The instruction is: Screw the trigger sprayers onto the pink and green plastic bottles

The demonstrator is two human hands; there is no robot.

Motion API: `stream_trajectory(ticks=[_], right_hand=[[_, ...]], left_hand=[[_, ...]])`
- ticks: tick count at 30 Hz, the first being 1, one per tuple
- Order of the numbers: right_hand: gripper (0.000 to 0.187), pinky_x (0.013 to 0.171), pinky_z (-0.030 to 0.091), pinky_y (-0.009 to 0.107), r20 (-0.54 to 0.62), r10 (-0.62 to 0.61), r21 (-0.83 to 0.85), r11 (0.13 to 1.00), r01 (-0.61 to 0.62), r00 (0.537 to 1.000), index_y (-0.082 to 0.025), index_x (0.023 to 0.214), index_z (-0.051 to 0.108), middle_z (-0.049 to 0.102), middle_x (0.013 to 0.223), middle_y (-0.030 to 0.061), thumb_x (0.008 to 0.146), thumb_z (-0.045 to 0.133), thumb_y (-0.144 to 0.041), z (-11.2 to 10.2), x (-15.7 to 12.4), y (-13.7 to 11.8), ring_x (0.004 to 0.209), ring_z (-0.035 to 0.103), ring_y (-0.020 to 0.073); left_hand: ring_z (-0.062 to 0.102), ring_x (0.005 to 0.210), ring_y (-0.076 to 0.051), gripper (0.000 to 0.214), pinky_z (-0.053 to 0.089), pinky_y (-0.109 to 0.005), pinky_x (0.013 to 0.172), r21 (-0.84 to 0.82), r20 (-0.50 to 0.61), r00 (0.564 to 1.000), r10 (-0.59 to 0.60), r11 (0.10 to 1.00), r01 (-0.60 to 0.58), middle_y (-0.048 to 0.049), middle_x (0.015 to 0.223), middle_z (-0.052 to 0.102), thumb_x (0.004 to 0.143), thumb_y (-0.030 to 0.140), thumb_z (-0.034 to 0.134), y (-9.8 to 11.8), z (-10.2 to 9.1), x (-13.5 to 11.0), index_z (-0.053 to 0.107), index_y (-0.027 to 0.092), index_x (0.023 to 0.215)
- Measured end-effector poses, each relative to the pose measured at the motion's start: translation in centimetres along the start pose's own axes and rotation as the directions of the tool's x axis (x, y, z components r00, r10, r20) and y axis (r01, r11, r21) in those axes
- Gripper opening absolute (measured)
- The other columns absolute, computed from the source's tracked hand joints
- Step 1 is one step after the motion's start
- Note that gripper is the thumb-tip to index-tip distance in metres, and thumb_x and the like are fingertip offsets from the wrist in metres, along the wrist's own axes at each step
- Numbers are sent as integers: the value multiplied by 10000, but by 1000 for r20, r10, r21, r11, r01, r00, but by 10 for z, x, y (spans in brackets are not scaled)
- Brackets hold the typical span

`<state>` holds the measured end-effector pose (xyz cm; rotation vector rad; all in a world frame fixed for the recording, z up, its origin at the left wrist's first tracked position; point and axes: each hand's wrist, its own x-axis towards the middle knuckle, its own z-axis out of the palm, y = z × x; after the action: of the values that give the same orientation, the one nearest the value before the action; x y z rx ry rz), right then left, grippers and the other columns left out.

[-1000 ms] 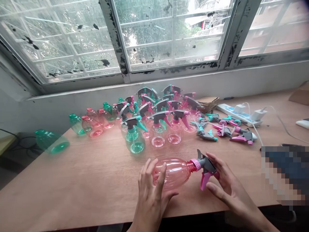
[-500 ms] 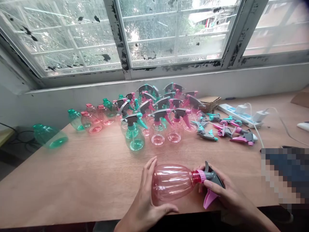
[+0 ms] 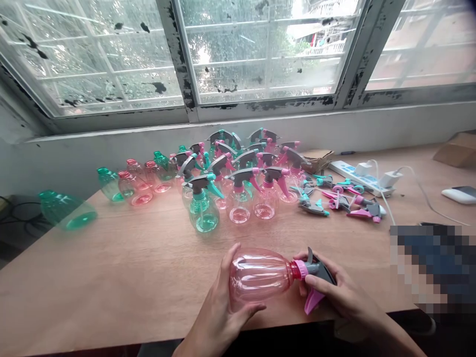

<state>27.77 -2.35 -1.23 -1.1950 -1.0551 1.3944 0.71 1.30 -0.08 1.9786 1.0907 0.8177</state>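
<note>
A clear pink spray bottle (image 3: 260,275) lies on its side between my hands, above the table's front edge. My left hand (image 3: 223,302) wraps around its base end, thumb below and fingers behind. At the neck, my right hand (image 3: 334,285) grips the grey and pink trigger sprayer (image 3: 316,272), its thumb near the pink collar. The sprayer sits on the bottle's neck; whether it is fully tightened I cannot tell. The pink trigger points down toward me. Part of the right fingers is hidden behind the sprayer.
Several bottles with sprayers (image 3: 240,198) stand grouped mid-table. Bottles without sprayers (image 3: 141,186) are at the left, one green bottle (image 3: 69,210) at the table's edge. Loose sprayer heads (image 3: 342,198) lie right, beside a white power strip (image 3: 360,178) with cables. A window (image 3: 260,49) is behind.
The view has shifted slightly, so the table things appear a little further left. Both hands keep hold of the pink bottle and its sprayer, with little visible change in grip.
</note>
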Motion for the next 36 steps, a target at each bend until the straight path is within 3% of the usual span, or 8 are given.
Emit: stream_trajectory(ticks=[7,12,15,19,24,26,30,36], right_hand=[[398,554,488,249,65,7,-4,1000,-7,998,-192,1050,652,711,672,10,799,766,-479,0,0,3,595,637,172],[449,403,390,188,50,61,2,998,-62,997,-188,1065,618,663,624,-18,783,779,-498,1,-1,7,439,530,107],[481,440,425,215,23,68,-30,997,-68,997,-175,1100,637,677,657,-10,744,831,-434,-2,-2,7,503,568,135],[424,514,476,250,18,35,-26,999,-34,999,-172,1045,650,691,648,-9,747,832,-412,-3,-3,5,562,612,163],[396,524,492,238,50,49,29,998,-50,998,-186,1042,603,744,617,11,791,797,-423,1,-3,2,542,645,164],[400,534,512,240,63,58,33,998,-60,996,-187,1054,585,758,607,21,802,790,-421,3,-4,1,539,664,170],[429,539,558,264,68,64,64,996,-69,996,-189,1043,574,769,605,24,769,823,-405,4,-5,2,531,692,186],[475,535,574,261,30,68,89,994,-71,997,-160,1114,612,767,592,24,757,833,-384,2,-5,1,524,700,187]], left_hand=[[326,1468,-341,884,324,-560,1189,-37,-43,999,-8,999,6,-83,1602,300,880,250,694,2,1,-3,124,391,1540],[260,1491,-361,1026,286,-568,1201,-132,-4,999,37,990,-37,-77,1636,229,818,400,766,0,0,-4,40,408,1544],[281,1487,-348,1036,308,-539,1198,-192,14,1000,17,981,-14,-61,1642,219,806,449,763,0,-2,-5,35,422,1543],[248,1497,-361,1037,247,-546,1219,-123,75,997,31,992,-21,-39,1658,171,782,375,806,3,-6,-5,103,429,1543],[177,1523,-323,832,211,-550,1223,-113,120,987,110,989,-97,-25,1667,152,944,230,591,-1,-5,-7,55,438,1546],[162,1526,-325,942,204,-555,1222,-115,117,988,98,990,-84,-29,1670,141,914,253,655,-1,-4,-8,-20,450,1541],[208,1511,-353,1345,218,-542,1222,-170,120,992,46,985,-25,-73,1665,159,673,357,895,0,-4,-9,-140,426,1529],[240,1507,-316,954,247,-530,1221,-103,149,987,58,994,-43,-28,1658,192,879,247,694,1,-7,-8,35,441,1541]])
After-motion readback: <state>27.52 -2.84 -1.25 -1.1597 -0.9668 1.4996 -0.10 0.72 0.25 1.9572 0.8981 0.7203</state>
